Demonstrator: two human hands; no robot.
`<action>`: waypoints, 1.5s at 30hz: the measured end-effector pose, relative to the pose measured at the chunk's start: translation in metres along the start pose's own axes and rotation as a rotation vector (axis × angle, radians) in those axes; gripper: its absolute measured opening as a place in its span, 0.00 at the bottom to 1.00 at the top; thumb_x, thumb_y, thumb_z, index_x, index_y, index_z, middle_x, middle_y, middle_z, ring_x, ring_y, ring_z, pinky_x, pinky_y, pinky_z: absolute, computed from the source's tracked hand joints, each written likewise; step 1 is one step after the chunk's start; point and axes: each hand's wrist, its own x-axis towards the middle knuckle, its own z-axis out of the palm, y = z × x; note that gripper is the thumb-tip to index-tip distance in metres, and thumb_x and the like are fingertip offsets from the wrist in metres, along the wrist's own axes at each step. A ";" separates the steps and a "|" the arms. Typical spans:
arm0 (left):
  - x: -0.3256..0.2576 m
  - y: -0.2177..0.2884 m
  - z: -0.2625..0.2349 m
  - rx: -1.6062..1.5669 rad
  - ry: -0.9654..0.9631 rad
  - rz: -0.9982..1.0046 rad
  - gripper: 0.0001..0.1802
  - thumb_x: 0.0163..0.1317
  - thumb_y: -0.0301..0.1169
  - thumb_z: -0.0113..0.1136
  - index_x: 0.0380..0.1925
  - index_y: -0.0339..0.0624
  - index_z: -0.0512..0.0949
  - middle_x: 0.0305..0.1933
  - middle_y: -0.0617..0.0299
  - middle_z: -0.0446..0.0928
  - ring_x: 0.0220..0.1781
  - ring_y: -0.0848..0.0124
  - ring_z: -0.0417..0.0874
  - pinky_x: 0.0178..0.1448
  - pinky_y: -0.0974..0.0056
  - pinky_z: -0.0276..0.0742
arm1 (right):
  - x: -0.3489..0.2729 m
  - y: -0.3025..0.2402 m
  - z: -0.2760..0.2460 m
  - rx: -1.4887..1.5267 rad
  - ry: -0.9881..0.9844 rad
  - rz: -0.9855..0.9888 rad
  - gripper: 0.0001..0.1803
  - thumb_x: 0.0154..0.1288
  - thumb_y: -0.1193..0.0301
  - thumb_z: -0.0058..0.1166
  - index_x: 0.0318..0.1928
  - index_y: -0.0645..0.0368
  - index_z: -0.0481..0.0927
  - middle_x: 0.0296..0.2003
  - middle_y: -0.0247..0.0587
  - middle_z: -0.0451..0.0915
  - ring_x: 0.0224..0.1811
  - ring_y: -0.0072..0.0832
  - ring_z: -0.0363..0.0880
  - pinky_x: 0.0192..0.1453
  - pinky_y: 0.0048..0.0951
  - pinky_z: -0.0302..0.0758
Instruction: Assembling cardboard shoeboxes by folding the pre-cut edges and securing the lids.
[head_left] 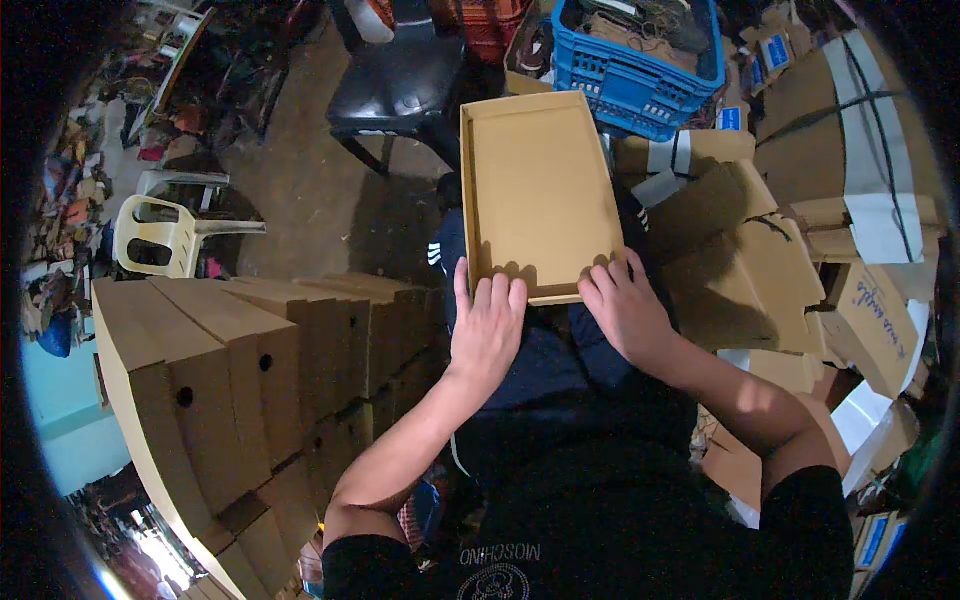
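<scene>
A shallow brown cardboard box lid (pixel 540 180) lies open side up on my lap, its long side running away from me. My left hand (pixel 487 325) presses on the lid's near left corner, fingers curled over the rim. My right hand (pixel 625 310) holds the near right corner the same way, fingers on the rim. Both forearms come up from the lower edge over my dark clothing.
A row of finished brown cardboard boxes (pixel 250 370) with round holes stands at my left. Flat and folded cardboard (pixel 760 250) is piled at my right. Beyond the lid are a blue plastic crate (pixel 640 70), a black chair (pixel 395 85) and a pale plastic chair (pixel 165 235).
</scene>
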 end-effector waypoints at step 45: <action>-0.016 -0.053 -0.028 -0.708 0.481 -0.240 0.19 0.63 0.24 0.70 0.54 0.40 0.81 0.60 0.51 0.81 0.66 0.50 0.79 0.75 0.50 0.70 | 0.004 0.086 -0.044 1.115 -0.212 0.166 0.20 0.55 0.80 0.75 0.49 0.59 0.83 0.44 0.41 0.87 0.54 0.36 0.88 0.60 0.36 0.82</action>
